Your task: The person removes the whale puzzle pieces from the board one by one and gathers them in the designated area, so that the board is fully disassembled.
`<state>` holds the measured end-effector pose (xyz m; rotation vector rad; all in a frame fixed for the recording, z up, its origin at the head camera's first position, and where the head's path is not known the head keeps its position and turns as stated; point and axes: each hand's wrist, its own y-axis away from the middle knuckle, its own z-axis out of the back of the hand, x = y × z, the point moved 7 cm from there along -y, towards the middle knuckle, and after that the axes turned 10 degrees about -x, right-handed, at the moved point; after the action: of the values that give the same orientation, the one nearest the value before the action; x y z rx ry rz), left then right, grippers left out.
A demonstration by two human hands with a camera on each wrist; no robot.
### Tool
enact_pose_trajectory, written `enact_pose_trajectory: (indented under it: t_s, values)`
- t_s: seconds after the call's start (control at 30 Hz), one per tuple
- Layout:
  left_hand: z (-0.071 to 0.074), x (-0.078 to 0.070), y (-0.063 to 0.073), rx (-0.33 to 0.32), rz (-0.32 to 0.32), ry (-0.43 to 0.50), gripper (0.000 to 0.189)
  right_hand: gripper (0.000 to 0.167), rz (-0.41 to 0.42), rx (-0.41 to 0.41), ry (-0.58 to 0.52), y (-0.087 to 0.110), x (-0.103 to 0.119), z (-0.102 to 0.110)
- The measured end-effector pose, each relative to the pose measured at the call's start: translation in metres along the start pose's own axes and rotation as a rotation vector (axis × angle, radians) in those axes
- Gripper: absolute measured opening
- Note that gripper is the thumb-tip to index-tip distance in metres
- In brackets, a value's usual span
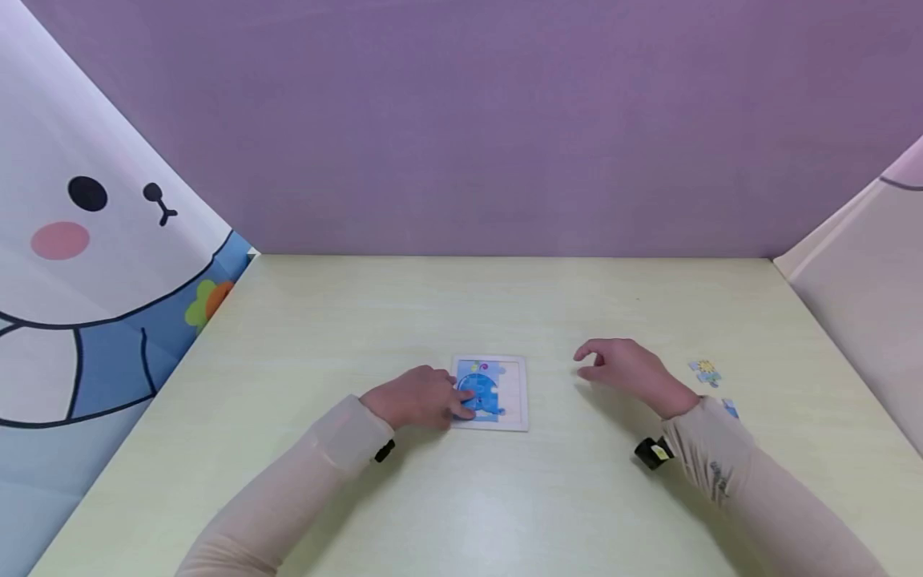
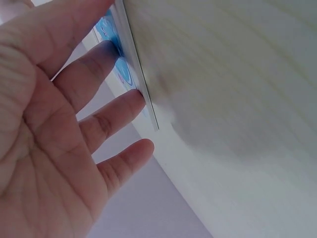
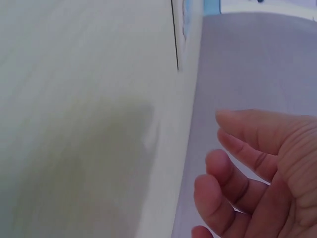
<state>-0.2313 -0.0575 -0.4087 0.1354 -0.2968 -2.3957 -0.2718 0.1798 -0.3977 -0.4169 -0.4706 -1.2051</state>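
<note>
On a clock face centred on the puzzle frame [image 1: 524, 397], with 12 at the far wall, the nearest things are 2 pale sleeves, the left sleeve [image 1: 288, 489] at 8 o'clock and the right sleeve [image 1: 771, 489] near 4.

Farther in, the left hand [image 1: 421, 397] comes from 9 o'clock, fingers spread and fairly straight, touching the frame and the pieces inside it. The frame lies flat on the table [image 1: 548, 513]. I judge the work more than half done: a blue picture [image 1: 480, 393] fills the frame's 9 o'clock side and middle, while a bare strip [image 1: 513, 393] down the 3 o'clock side is left to fill.

At 3 o'clock, apart from the frame, the right hand [image 1: 626, 369] hovers with loosely bent fingers, thumb and fingertips narrowly apart; no piece shows in it. Beyond it, also near 3, lie a sun-printed puzzle portion [image 1: 705, 370] and a blue piece [image 1: 730, 408] (the forearm may hide more; I can't tell). Farthest, at 12, stands the purple wall [image 1: 497, 128].
</note>
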Motion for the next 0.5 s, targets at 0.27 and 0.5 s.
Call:
enact_pose_trajectory:
  t_s: [0.27, 0.5]
  values:
    - [0.001, 0.000, 0.000, -0.003, 0.013, 0.001, 0.040, 0.024, 0.024, 0.022, 0.058, -0.015, 0.021, -0.015]
    - [-0.001, 0.001, 0.000, 0.007, 0.026, 0.008, 0.040, 0.025, 0.029, 0.075, 0.112, -0.028, 0.044, -0.034]
